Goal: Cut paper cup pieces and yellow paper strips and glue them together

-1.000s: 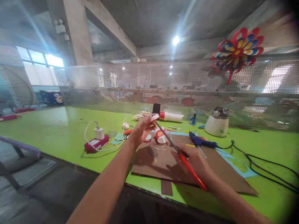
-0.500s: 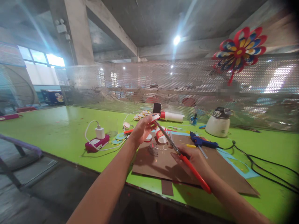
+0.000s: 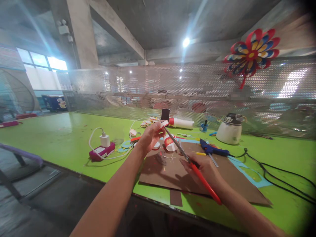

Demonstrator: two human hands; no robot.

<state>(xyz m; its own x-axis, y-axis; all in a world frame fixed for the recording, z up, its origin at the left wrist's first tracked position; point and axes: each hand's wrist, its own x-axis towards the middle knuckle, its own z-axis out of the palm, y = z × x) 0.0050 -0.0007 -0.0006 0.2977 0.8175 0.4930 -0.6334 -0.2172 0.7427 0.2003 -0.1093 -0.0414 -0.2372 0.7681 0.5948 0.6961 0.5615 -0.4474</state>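
My left hand point(image 3: 150, 135) pinches a small red-and-white paper piece point(image 3: 164, 124) above the brown board point(image 3: 177, 176). My right hand point(image 3: 201, 168) is closed around red-handled scissors point(image 3: 206, 182), whose blades point up and left to the paper piece. Whether the blade tips touch it or lie just below I cannot tell. Under the blades is a curled red-and-white paper cup piece point(image 3: 170, 144). Thin paper scraps point(image 3: 170, 159) lie on the board. A blue glue gun point(image 3: 214, 148) rests right of my right hand.
On the green table point(image 3: 61, 135) stand a purple power strip point(image 3: 102, 152) with a white charger and a white kettle-like pot point(image 3: 229, 131). A black cord point(image 3: 269, 174) runs right. Behind rises a perforated screen point(image 3: 138, 92), with a colourful paper pinwheel flower point(image 3: 251, 54) in front.
The hands, paper piece and scissors keep nearly the same pose. The whole view has shifted very slightly.
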